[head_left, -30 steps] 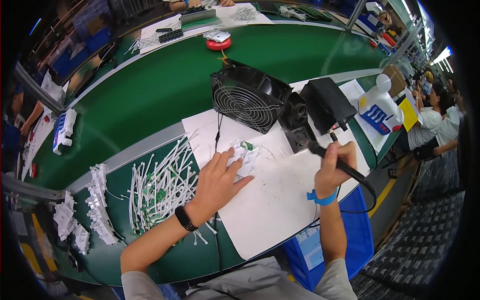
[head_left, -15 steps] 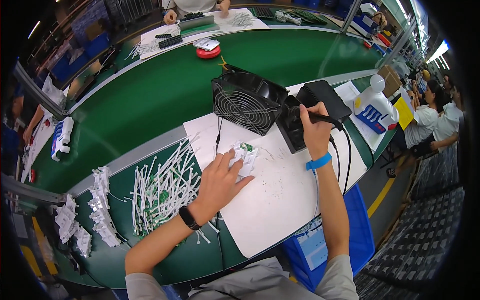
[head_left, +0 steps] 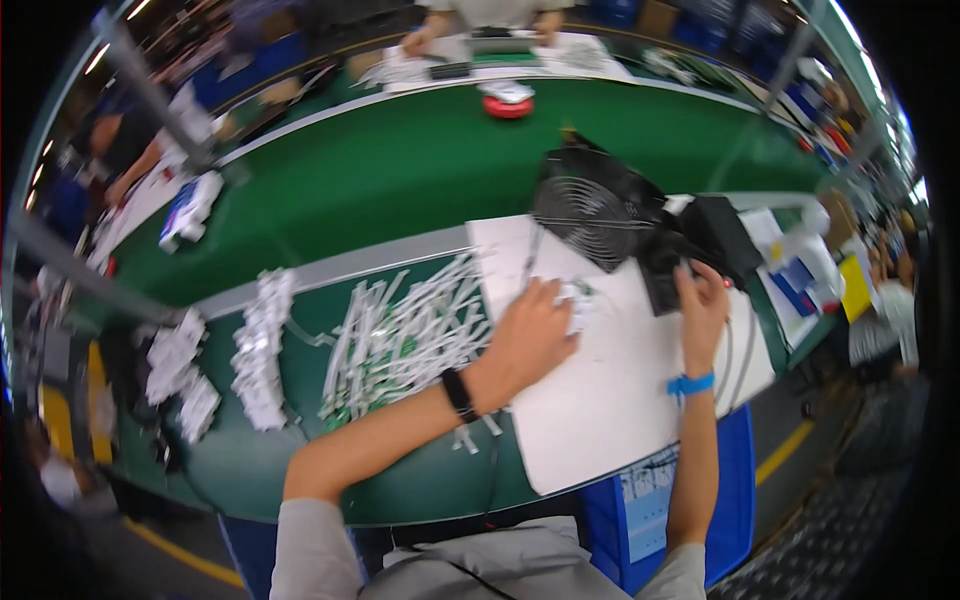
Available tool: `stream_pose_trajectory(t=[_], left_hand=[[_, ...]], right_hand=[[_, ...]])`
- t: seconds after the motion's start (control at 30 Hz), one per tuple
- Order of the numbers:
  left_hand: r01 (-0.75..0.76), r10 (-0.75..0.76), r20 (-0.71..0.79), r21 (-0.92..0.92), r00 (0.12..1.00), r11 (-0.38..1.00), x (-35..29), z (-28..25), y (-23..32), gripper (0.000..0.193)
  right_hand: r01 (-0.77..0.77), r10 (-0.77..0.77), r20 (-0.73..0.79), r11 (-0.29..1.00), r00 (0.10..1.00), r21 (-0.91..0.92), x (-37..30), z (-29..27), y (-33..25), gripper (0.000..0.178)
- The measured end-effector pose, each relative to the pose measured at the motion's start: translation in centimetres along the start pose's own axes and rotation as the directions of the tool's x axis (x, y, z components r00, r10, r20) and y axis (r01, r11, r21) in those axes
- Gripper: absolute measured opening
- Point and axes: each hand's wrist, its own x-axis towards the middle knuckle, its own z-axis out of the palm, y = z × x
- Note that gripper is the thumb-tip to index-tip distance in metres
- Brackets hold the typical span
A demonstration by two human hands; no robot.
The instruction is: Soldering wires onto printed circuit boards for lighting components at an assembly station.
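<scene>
My left hand (head_left: 535, 335), with a black wristband, lies closed over the left side of a small white plastic housing (head_left: 578, 305) on a white sheet (head_left: 600, 400). Part of the housing is hidden under my fingers, and a bit of green shows at its top. My right hand (head_left: 704, 305), with a blue wrist strap, is bent at the black soldering iron stand (head_left: 658, 280). Blur hides whether its fingers still hold the iron. Left of the sheet lies a heap of white wires with small green circuit boards (head_left: 400, 350).
A black fan (head_left: 592, 210) with a wire guard stands behind the sheet, beside a black box (head_left: 715, 235). White housings (head_left: 262, 350) lie in rows at left. A white bottle (head_left: 815, 255) stands right; a blue bin (head_left: 735, 480) sits below. Across the green belt (head_left: 400, 165) another person works.
The whole view has shifted and blurred. My right hand held the soldering iron at the stand; its fingers now sit lower, at the stand's right side. My left hand stays at the white housing.
</scene>
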Motion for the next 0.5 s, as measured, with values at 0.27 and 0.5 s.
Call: stream_pose_trajectory(t=[0.27, 0.5], left_hand=[[0.077, -0.058, -0.214, 0.08, 0.975, 0.994, -7.9, -13.9, 1.2, 0.035], [0.659, -0.361, -0.68, 0.24, 0.638, 0.713, -24.5, -21.1, -1.9, 0.032]], right_hand=[[-0.107, 0.097, 0.053, 0.966, 0.994, 0.237, -3.2, -1.7, 0.4, 0.018], [-0.036, 0.008, 0.135, 0.977, 0.991, 0.208, -4.4, -1.1, -1.7, 0.017]])
